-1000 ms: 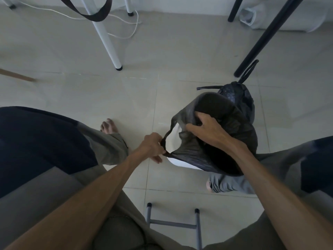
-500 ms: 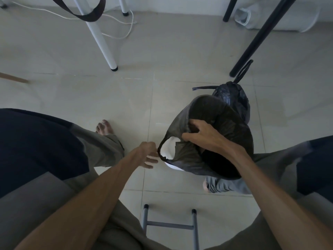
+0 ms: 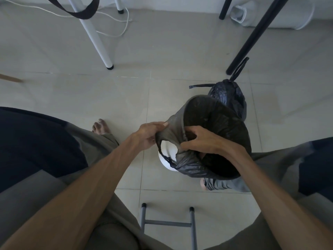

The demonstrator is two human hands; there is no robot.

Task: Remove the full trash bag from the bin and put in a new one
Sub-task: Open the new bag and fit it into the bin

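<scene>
Both forearms are bare from the lower corners of the frame up to the left hand and right hand near the middle; no sleeve, watch or ring shows. The legs wear loose khaki-grey trousers, creased and bunched at the hems. A dark navy garment covers the upper left thigh at the left edge, and a matching dark patch shows at the right edge. The feet are bare: left foot left of centre, and toes of the right foot just peeking from the hem lower right.
</scene>
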